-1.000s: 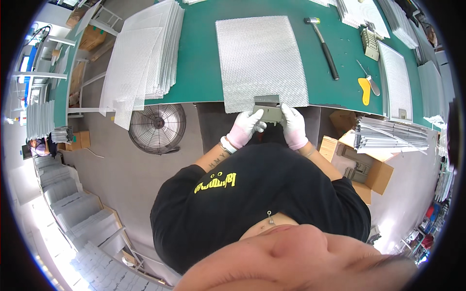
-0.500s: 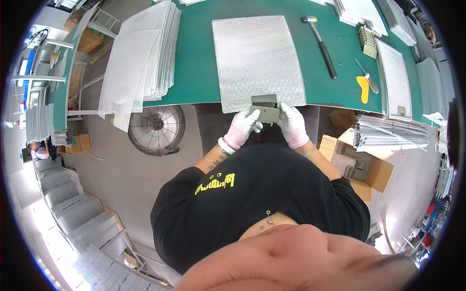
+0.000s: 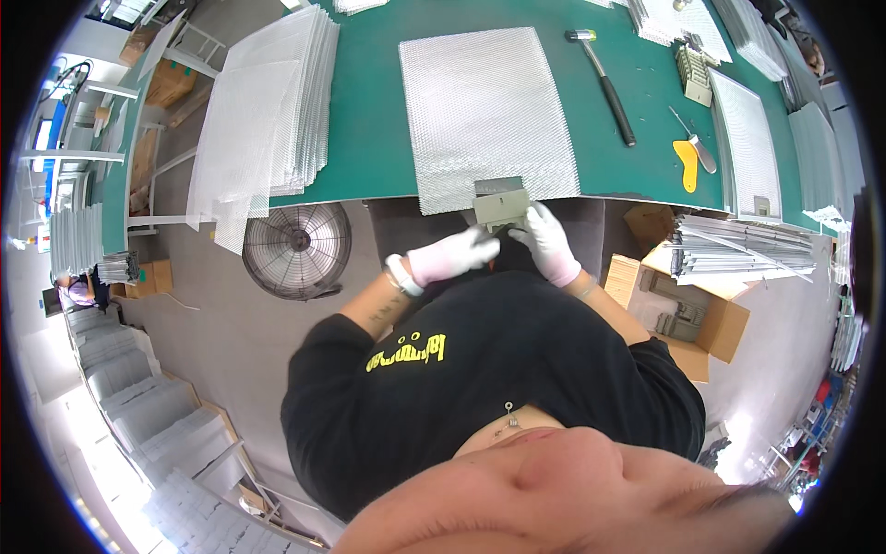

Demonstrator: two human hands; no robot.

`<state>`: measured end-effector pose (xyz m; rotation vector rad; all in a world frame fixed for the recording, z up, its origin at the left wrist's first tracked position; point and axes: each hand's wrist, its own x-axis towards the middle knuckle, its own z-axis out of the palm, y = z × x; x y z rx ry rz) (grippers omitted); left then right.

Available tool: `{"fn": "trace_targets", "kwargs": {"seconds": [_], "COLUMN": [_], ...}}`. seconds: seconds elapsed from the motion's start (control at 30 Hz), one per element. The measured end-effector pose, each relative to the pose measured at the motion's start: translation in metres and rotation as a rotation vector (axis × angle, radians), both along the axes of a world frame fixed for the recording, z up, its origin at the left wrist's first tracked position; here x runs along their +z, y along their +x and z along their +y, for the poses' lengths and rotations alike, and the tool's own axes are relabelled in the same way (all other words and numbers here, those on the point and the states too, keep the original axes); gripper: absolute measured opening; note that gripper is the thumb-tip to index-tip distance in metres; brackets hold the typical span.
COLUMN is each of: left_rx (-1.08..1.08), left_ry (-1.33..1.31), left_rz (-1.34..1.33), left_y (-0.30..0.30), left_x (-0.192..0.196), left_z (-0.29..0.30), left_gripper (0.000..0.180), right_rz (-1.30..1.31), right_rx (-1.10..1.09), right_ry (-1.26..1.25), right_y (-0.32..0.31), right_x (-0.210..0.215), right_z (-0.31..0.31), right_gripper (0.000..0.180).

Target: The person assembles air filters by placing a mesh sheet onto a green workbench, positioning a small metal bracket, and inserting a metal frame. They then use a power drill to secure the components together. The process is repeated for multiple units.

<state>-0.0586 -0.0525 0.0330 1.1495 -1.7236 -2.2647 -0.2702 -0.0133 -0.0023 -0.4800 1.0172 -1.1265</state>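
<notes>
A rectangular, grey-beige plastic piece [image 3: 501,207] is at the near edge of the silvery mesh sheet [image 3: 489,111], just below a dark rectangular patch in the mesh. My gloved right hand [image 3: 551,245] grips the plastic piece at its right end, with the thumb and fingers closed about it. Below the piece and to its left is my gloved left hand [image 3: 452,256], apart from it. Its fingertips are smeared and dark against my clothes, so whether they hold anything does not show.
On the green table [image 3: 369,111] lie a mallet [image 3: 604,92], a yellow-handled tool [image 3: 687,166], a screwdriver-like tool [image 3: 704,152] and beige parts [image 3: 694,74]. A mesh stack [image 3: 286,102] overhangs at left, above a floor fan [image 3: 297,249]. An open carton [image 3: 720,331] stands at right.
My left hand has let go of the plastic piece and drawn down and left. The piece, in my right hand, has shifted slightly up and tilted.
</notes>
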Motion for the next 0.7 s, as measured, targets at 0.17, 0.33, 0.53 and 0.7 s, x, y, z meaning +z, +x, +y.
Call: {"fn": "trace_targets", "kwargs": {"seconds": [0.17, 0.33, 0.53, 0.7], "left_rx": [-0.456, -0.297, -0.257, -0.208], "left_ry": [-0.245, -1.616, -1.502, -1.508], "left_rz": [0.05, -0.338, -0.423, -0.449], "left_y": [0.001, -0.053, -0.092, -0.093], "left_x": [0.096, 0.036, 0.037, 0.032], "left_z": [-0.086, -0.145, -0.061, -0.056], "left_gripper": [0.055, 0.071, 0.067, 0.061], "right_rz": [0.01, 0.165, 0.228, 0.272], "right_rx": [0.132, -0.08, -0.505, -0.321], "right_ry": [-0.06, -0.144, -0.139, -0.11], "right_y": [0.022, 0.009, -0.005, -0.025], "right_x": [-0.006, -0.013, -0.013, -0.001], "right_z": [-0.006, -0.011, 0.024, 0.007], "right_gripper": [0.046, 0.038, 0.038, 0.023]}}
